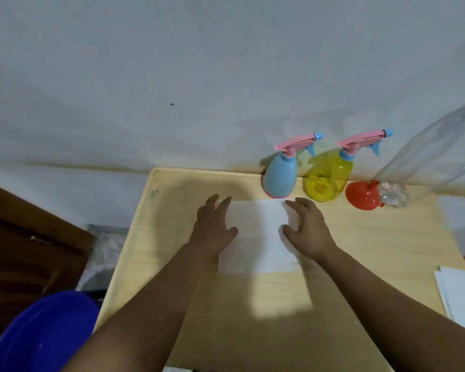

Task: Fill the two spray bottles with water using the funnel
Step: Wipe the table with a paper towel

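A blue spray bottle (281,177) and a yellow see-through spray bottle (325,178), both with pink trigger heads on, stand at the back of the wooden table (360,251) by the wall. A red funnel (363,196) lies to their right, beside a large clear plastic bottle (427,159) that leans against the wall. A white paper towel (255,237) lies flat in the table's middle. My left hand (212,226) rests on its left edge and my right hand (306,226) on its right edge, fingers spread and relaxed, holding nothing.
A blue basin (38,334) sits low at the left, off the table. White sheets of paper (462,294) lie at the table's right edge. A dark wooden piece of furniture (24,237) stands at the left.
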